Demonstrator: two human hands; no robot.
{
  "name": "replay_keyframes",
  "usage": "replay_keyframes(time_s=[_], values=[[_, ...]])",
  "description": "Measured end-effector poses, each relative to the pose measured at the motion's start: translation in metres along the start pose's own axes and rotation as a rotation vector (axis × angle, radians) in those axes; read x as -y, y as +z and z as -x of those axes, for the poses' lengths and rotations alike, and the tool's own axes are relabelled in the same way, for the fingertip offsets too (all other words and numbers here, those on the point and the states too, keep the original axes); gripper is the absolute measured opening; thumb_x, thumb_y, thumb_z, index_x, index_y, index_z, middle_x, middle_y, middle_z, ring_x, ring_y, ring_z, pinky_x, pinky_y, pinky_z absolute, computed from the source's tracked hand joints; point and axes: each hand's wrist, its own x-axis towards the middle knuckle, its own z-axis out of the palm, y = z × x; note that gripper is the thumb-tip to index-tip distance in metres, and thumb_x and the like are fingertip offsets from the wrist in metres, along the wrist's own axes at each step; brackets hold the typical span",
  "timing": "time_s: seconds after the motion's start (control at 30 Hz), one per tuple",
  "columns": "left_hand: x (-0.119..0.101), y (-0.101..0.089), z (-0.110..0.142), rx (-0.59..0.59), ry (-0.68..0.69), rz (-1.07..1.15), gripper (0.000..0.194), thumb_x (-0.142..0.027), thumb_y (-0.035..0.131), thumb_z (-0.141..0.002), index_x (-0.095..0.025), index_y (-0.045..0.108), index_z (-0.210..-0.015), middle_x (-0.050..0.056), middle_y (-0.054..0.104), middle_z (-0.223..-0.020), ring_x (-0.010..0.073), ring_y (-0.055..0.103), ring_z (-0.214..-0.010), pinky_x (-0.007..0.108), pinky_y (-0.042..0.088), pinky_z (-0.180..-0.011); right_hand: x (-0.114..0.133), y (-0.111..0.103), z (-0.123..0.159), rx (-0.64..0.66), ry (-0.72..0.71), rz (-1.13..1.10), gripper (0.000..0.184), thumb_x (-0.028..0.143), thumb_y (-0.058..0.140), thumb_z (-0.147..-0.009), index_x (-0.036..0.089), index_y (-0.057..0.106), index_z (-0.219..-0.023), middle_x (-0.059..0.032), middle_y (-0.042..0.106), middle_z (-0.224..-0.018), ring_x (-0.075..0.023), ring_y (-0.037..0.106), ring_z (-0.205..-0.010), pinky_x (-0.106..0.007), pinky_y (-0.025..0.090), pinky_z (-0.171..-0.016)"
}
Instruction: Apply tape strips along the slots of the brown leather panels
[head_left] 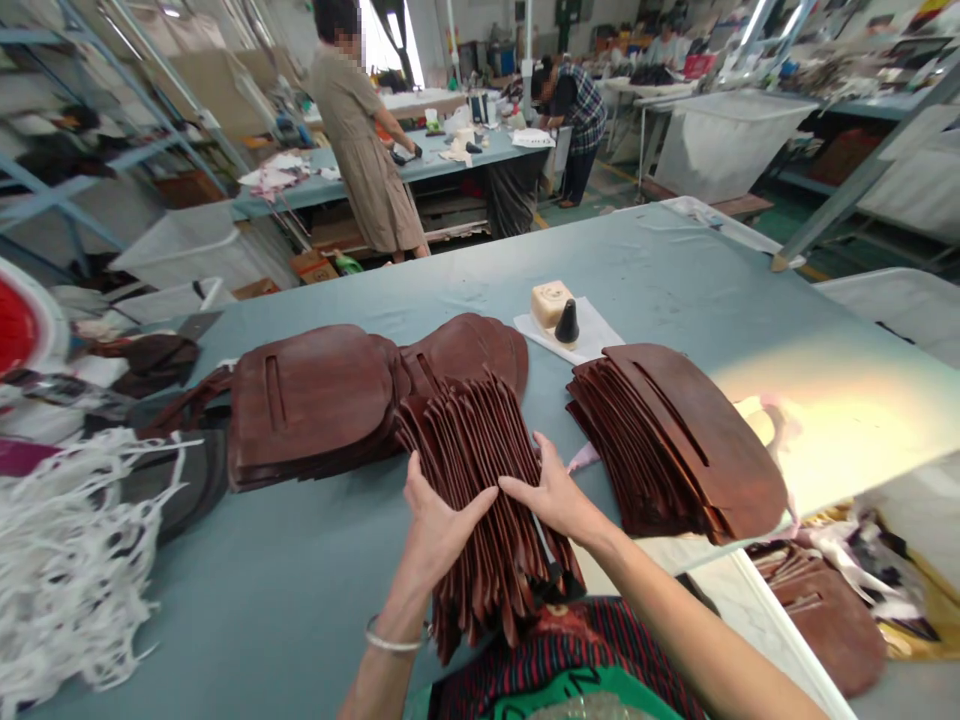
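A thick bundle of dark brown leather pieces (472,430) stands on edge in front of me, fanned like pages. My left hand (446,530) clasps its left side, and my right hand (555,490) presses from the right. Both thumbs lie over the upper edges, their tips nearly meeting; most other fingers are hidden. To the left lies a flat pile of slotted leather panels (322,390), with more rounded leather pieces (480,345) behind the bundle. On the right, a leaning stack of leather flaps (675,430) has its slotted top piece facing up.
A cream block (551,303) and a black cone (568,322) sit on a white sheet (604,322) on the blue-grey table (300,590). White cut-out strips (82,560) heap at left. A bin with leather scraps (832,610) stands lower right. Two co-workers (364,140) (574,110) stand beyond.
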Motion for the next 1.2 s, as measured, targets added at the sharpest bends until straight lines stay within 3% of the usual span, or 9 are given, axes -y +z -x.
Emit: replay_keyframes(time_s=[0.13,0.23,0.37,0.53,0.73,0.87,0.93,1.07,1.2], values=[[0.008,-0.003,-0.004,-0.013,0.015,-0.038,0.117,-0.053,0.079,-0.061,-0.017,0.008,-0.146,0.020,0.020,-0.149,0.0326,0.024,-0.141,0.051,0.023,-0.117,-0.009,-0.009,-0.003,0.013,0.174,-0.235,0.058,0.062,0.050,-0.084,0.021,0.049,-0.125,-0.0110,0.060,-0.120,-0.0240,0.059,-0.107,-0.039,0.050,-0.085],[0.013,-0.004,-0.004,-0.037,0.009,-0.026,0.116,-0.053,0.078,-0.062,-0.014,0.008,-0.146,0.021,0.022,-0.149,0.0315,0.028,-0.139,0.049,0.025,-0.116,-0.014,-0.012,-0.002,0.048,0.159,-0.276,0.052,0.063,0.044,-0.087,0.019,0.059,-0.110,-0.0087,0.065,-0.106,-0.0206,0.062,-0.097,-0.034,0.052,-0.078],[0.013,0.001,-0.001,-0.049,0.036,-0.030,0.116,-0.054,0.078,-0.063,-0.016,0.007,-0.146,0.020,0.022,-0.149,0.0312,0.029,-0.139,0.049,0.024,-0.116,-0.018,-0.013,-0.002,0.049,0.139,-0.283,0.050,0.063,0.049,-0.085,0.019,0.063,-0.104,-0.0057,0.067,-0.095,-0.0184,0.061,-0.087,-0.031,0.051,-0.074],[0.011,0.005,0.000,-0.040,0.025,-0.034,0.115,-0.055,0.078,-0.063,-0.018,0.008,-0.147,0.020,0.022,-0.149,0.0316,0.028,-0.139,0.050,0.024,-0.116,-0.023,-0.018,-0.002,0.044,0.085,-0.257,0.042,0.050,0.067,-0.077,0.019,0.063,-0.105,-0.0028,0.068,-0.091,-0.0179,0.062,-0.085,-0.032,0.049,-0.080],[0.015,0.006,-0.001,-0.032,0.003,0.015,0.116,-0.055,0.079,-0.062,-0.021,0.007,-0.147,0.020,0.023,-0.148,0.0309,0.031,-0.138,0.053,0.024,-0.115,-0.030,-0.023,-0.005,0.011,0.035,-0.189,0.030,0.041,0.055,-0.084,0.019,0.066,-0.100,-0.0003,0.066,-0.081,-0.0178,0.060,-0.076,-0.035,0.050,-0.078],[0.022,0.007,-0.002,-0.037,-0.006,0.027,0.118,-0.056,0.079,-0.062,-0.021,0.006,-0.147,0.020,0.024,-0.147,0.0315,0.033,-0.136,0.054,0.025,-0.114,-0.026,-0.026,-0.008,-0.044,-0.049,-0.112,0.046,0.032,0.054,-0.085,0.026,0.050,-0.130,-0.0001,0.067,-0.097,-0.0177,0.061,-0.089,-0.036,0.047,-0.089],[0.024,0.008,-0.002,-0.046,0.001,0.036,0.116,-0.055,0.079,-0.062,-0.022,0.007,-0.147,0.020,0.026,-0.146,0.0316,0.034,-0.136,0.055,0.025,-0.114,-0.023,-0.027,-0.009,-0.047,-0.133,0.023,0.048,0.031,0.051,-0.087,0.030,0.045,-0.135,0.0000,0.066,-0.104,-0.0176,0.060,-0.096,-0.037,0.044,-0.094],[0.021,0.008,-0.001,-0.061,0.001,0.045,0.115,-0.053,0.080,-0.062,-0.022,0.009,-0.147,0.020,0.026,-0.147,0.0316,0.034,-0.136,0.055,0.025,-0.114,-0.019,-0.026,-0.011,0.008,-0.207,0.233,0.028,0.040,0.048,-0.090,0.027,0.063,-0.110,-0.0011,0.065,-0.103,-0.0195,0.059,-0.100,-0.038,0.042,-0.096],[0.016,0.007,0.000,-0.061,-0.007,0.062,0.113,-0.051,0.080,-0.063,-0.021,0.010,-0.146,0.019,0.023,-0.149,0.0313,0.031,-0.138,0.053,0.024,-0.115,-0.018,-0.022,-0.012,0.004,-0.200,0.255,0.032,0.047,0.059,-0.084,0.024,0.063,-0.106,-0.0026,0.064,-0.106,-0.0207,0.058,-0.100,-0.037,0.042,-0.094]])
